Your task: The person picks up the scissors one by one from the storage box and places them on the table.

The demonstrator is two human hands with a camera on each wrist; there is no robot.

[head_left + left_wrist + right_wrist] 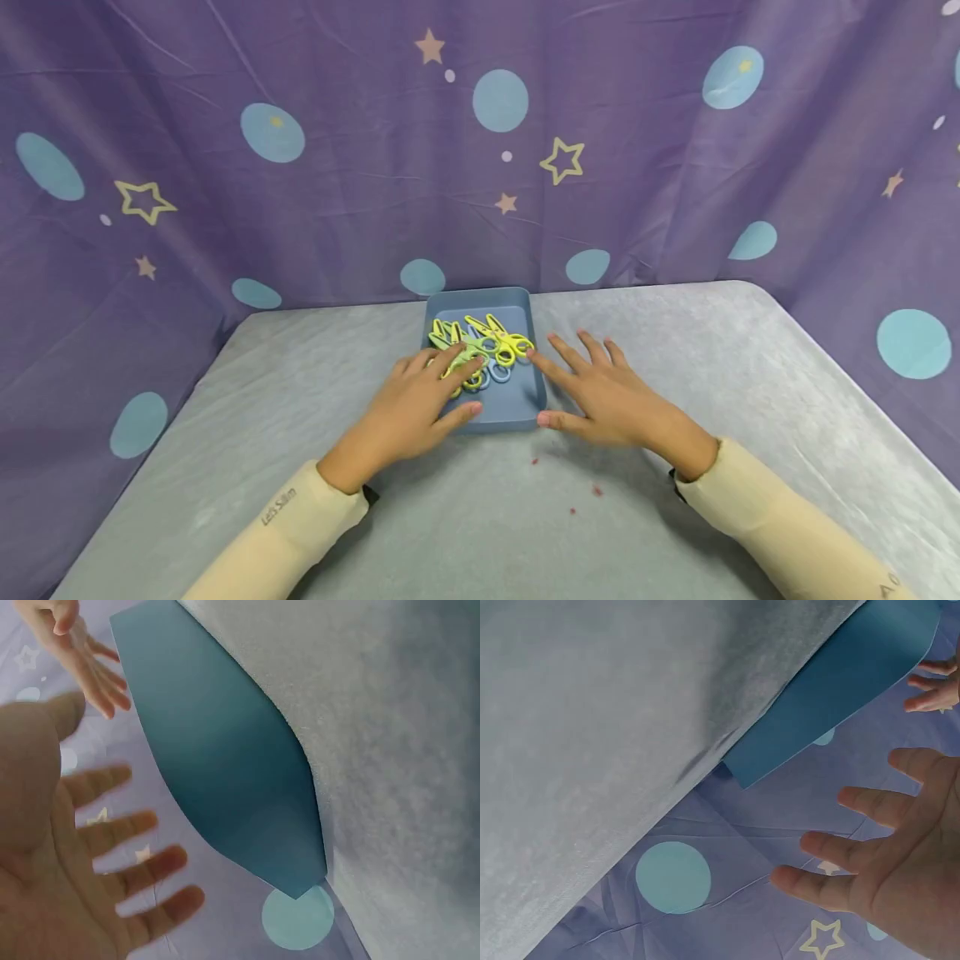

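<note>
A shallow blue tray [510,410] lies on the grey table, holding several pairs of craft scissors with wavy-looking blades. Yellow scissors [504,340] are at the tray's right, green scissors [468,354] at the left, and blue scissors [498,372] partly under them. Over the tray's left side is my left hand [412,408], fingers spread; in the left wrist view its palm [45,862] holds nothing. Beside the tray's right wall, my right hand [611,400] is spread too, and the right wrist view shows a bare palm [922,870]. Whether any fingertip touches the scissors or tray I cannot tell.
Small red specks [597,491] dot the grey tablecloth [480,517] in front of the tray. Behind the table and along its sides hangs a purple curtain [360,208] with stars and blue circles. The tray stands near the table's back edge.
</note>
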